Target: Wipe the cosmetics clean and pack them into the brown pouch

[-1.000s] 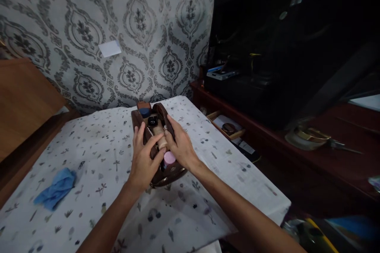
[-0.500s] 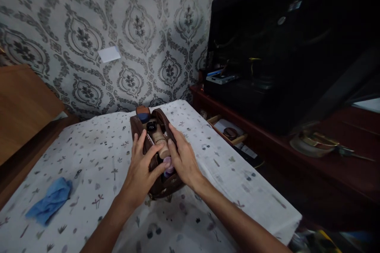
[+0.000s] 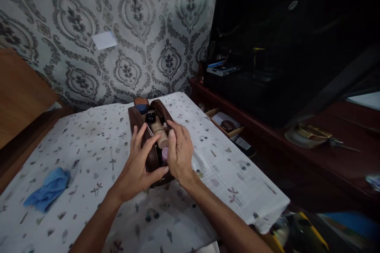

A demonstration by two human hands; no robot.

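An open brown cosmetic bag point(image 3: 152, 160) stands on the patterned white cloth, its zipped mouth spread. Inside lie a bottle with a black cap point(image 3: 150, 116), a beige bottle point(image 3: 162, 139) and a purple-lidded container point(image 3: 165, 154). My left hand point(image 3: 133, 170) rests over the bag's left side with its fingers spread, the index finger reaching across the opening and the thumb by the near end. My right hand point(image 3: 181, 152) holds the right rim, thumb near the beige bottle; part of its grip is hidden. A brown and blue item point(image 3: 141, 104) shows at the bag's far end.
A blue cloth point(image 3: 49, 189) lies on the table point(image 3: 97, 134) to the left. On the right, an open drawer point(image 3: 225, 122) holds a round dark item, below a large black screen point(image 3: 276, 47). A roll of tape point(image 3: 308, 136) sits on the dark red furniture.
My view has shifted slightly, so the scene sits higher. My left thumb has come off the purple lid towards the bag's near end. My right fingers have curled more over the rim.
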